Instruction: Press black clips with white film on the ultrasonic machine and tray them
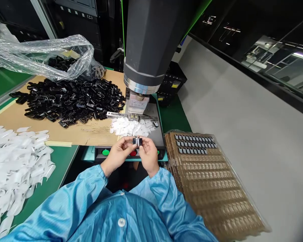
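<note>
Far left, a heap of white plastic pieces [15, 161] on the green bench, then black clips [70, 99] spread over cardboard [91, 132]; in the middle, just before the press [146, 50], the left hand [118, 153] and right hand [147, 154] meet, fingers pinched together on one small black part [137, 141]; right, stacked brown trays [209, 181]

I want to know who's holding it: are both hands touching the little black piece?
Touching. The head view shows the left hand and right hand fingertips pinching the small black piece between them.
</note>
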Motion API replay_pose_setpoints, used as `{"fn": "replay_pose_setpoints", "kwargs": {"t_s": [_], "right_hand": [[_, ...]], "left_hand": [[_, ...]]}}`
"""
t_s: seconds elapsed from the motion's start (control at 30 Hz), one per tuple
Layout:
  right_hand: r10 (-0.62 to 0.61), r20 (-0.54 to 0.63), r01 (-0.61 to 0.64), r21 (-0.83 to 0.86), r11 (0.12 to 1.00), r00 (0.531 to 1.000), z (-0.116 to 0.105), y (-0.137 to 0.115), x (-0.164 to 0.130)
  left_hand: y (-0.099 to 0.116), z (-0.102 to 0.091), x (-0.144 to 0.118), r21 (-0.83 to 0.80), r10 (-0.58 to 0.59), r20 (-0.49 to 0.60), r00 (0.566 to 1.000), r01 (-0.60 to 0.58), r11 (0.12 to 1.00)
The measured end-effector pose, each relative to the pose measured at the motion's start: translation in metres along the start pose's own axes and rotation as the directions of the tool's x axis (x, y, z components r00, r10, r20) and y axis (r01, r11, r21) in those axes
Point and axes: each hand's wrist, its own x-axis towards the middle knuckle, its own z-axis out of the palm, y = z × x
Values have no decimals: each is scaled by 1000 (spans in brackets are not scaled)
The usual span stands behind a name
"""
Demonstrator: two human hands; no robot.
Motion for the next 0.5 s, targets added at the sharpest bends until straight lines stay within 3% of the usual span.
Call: {"fn": "replay_pose_setpoints", "kwargs": {"t_s": [0.5], "right_hand": [[-37, -4, 37, -13, 999, 999, -2, -3, -5]], "left_hand": [[1, 1, -4, 27, -17, 2, 1000, 17, 999]]}}
